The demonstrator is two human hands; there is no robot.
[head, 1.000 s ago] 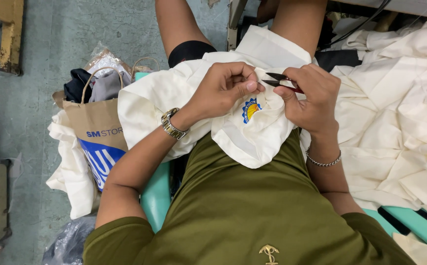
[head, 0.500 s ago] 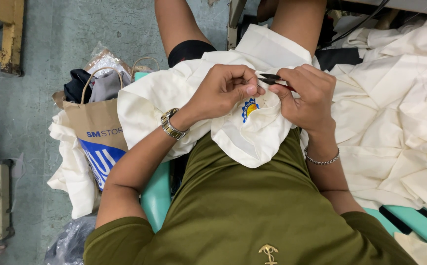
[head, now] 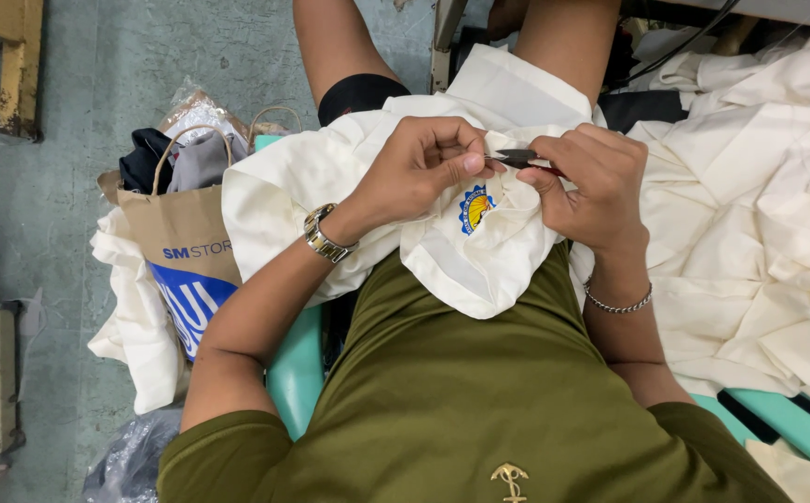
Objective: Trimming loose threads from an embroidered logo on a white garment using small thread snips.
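Mid-frame, left hand (head: 414, 177) pinches the soft, floppy cream garment (head: 479, 261) by its emblem (head: 476, 207); right hand (head: 591, 186) grips small snips (head: 517, 156) tight; looks light, easy to bunch.

- Cream garment (head: 479, 270) on the lap: matt woven cloth, softly creased, with a stitched blue and yellow patch (head: 476, 208) of slight sheen
- Snips (head: 519, 157) in the right hand (head: 586, 186): dark dull metal blades
- Wristwatch (head: 324, 237) on the left hand (head: 414, 177) side: shiny steel links; bracelet (head: 617, 303) at 3 o'clock: bright metal chain
- Paper bag (head: 186, 256) at 9 o'clock: matt brown paper, glossy blue print
- Olive shirt (head: 461, 410): smooth matt knit
- Chair seat (head: 298, 363): smooth teal plastic
- Floor (head: 88, 121): rough, stained concrete
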